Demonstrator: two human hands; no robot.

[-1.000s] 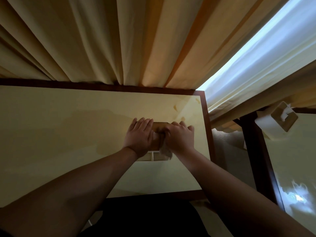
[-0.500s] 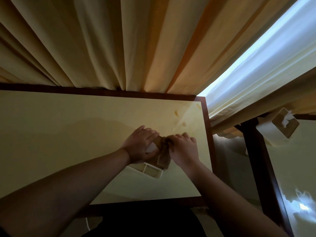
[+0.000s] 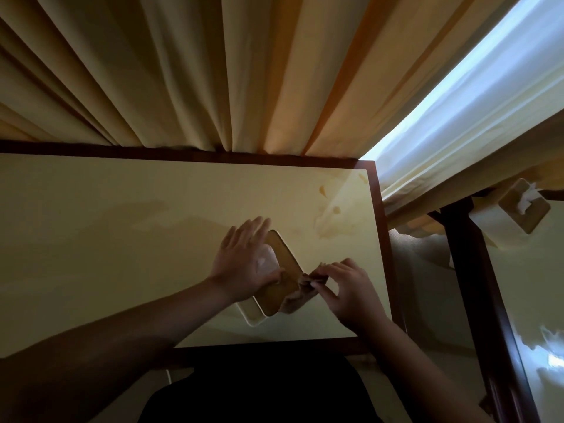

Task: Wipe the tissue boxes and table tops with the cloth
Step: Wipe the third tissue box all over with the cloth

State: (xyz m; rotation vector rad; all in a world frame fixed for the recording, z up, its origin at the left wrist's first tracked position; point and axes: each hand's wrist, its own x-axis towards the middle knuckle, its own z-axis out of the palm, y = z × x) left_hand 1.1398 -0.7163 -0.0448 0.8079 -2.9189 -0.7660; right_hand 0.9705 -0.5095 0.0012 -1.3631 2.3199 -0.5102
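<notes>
Right hand [image 3: 345,288] pinches brown cloth [image 3: 300,293], now dragged off the lid onto the near right edge of tissue box [image 3: 282,277]. Left hand [image 3: 244,261], fingers straight, presses flat on the box's left side; box has turned diagonal since before. Lid likely done, sides next. Table [image 3: 122,239] beneath not yet wiped; second tissue box [image 3: 523,209] far right.
</notes>
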